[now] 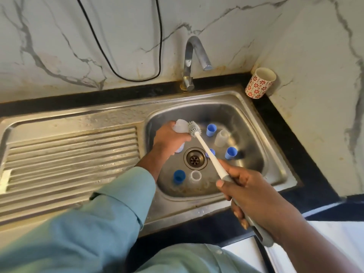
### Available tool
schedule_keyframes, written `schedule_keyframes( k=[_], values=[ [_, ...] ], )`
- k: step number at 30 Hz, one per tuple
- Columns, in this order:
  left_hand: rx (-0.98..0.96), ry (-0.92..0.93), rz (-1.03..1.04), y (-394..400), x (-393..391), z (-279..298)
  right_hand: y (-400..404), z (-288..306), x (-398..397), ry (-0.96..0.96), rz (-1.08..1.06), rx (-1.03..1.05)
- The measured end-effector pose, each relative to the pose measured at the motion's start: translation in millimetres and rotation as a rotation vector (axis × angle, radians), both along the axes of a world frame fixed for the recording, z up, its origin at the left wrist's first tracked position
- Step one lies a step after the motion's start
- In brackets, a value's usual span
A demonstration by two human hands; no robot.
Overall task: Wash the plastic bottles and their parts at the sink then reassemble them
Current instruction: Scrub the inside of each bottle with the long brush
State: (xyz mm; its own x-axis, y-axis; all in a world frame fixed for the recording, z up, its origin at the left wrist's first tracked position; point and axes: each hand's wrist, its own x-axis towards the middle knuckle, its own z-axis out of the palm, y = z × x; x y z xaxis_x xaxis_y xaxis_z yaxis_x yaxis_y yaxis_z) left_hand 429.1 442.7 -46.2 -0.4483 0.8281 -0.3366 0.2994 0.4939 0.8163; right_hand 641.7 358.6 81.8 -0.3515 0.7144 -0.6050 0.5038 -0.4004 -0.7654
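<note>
The right hand [250,194], nearest, is curling its fingers [239,210] around the brush handle [208,154], angling bristles toward the clear bottle [180,126] the left hand [169,137] is gripping over the sink [256,119].

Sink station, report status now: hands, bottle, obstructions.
Left hand grips clear bottle over sink. Right hand holds bottle brush, head against bottle. Tap dry. Blue caps and clear parts loose in basin; nothing blocking.

Single head-worn wide-angle view, steeply downward and forward over the sink [226,99], close above both forearms.
</note>
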Motion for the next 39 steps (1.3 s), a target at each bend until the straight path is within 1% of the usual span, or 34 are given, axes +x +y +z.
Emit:
schedule_keyframes(
  k=[2, 4, 7, 8, 10, 11, 13, 15, 18, 20, 23, 25, 26, 28, 31, 33, 35, 38, 39],
  values=[
    [-0.018, 0.042, -0.02, -4, 6, -2, 4, -3, 17, -0.129, 0.107, 0.062],
    [-0.026, 0.153, -0.097, -8, 11, -3, 13, -4, 35, -0.243, 0.232, 0.16],
    [-0.079, 0.353, -0.231, -8, 14, 1, 25, -6, 57, -0.411, 0.499, 0.41],
    [-0.093, 0.402, -0.245, -6, 16, 3, 28, -8, 64, -0.47, 0.584, 0.493],
    [-0.093, 0.416, -0.2, -2, 18, 4, 32, -10, 72, -0.572, 0.682, 0.6],
    [-0.088, 0.388, -0.156, -1, 20, 4, 32, -11, 75, -0.617, 0.724, 0.639],
    [-0.065, 0.262, -0.05, 0, 23, 4, 32, -11, 76, -0.676, 0.791, 0.697],
    [-0.044, 0.136, 0.002, 0, 23, 1, 32, -15, 74, -0.673, 0.814, 0.737],
    [-0.042, 0.076, -0.014, -2, 24, -2, 47, -34, 68, -0.643, 0.786, 0.737],
    [-0.049, 0.118, -0.024, -3, 21, -2, 59, -46, 67, -0.57, 0.73, 0.671],
    [-0.035, 0.246, -0.053, -2, 9, 2, 70, -49, 73, -0.455, 0.674, 0.591],
    [-0.021, 0.306, -0.118, 1, 9, 4, 76, -47, 71, -0.433, 0.659, 0.58],
    [-0.022, 0.304, -0.128, 2, 11, 3, 80, -47, 65, -0.431, 0.646, 0.57],
    [-0.003, 0.318, -0.078, 4, 10, 4, 82, -43, 53, -0.407, 0.606, 0.53],
    [0.002, 0.503, -0.038, 5, -1, 6, 69, -37, 43, -0.385, 0.612, 0.554],
    [-0.005, 0.65, -0.111, 5, -2, 5, 65, -34, 36, -0.424, 0.627, 0.599],
    [-0.024, 0.78, -0.169, 4, 0, 4, 63, -34, 24, -0.468, 0.655, 0.598],
    [-0.126, 0.894, -0.19, 3, -10, 3, 56, -32, 12, -0.5, 0.752, 0.593],
    [-0.132, 0.939, -0.215, 2, -12, 2, 55, -32, 9, -0.52, 0.772, 0.603]
  ],
)
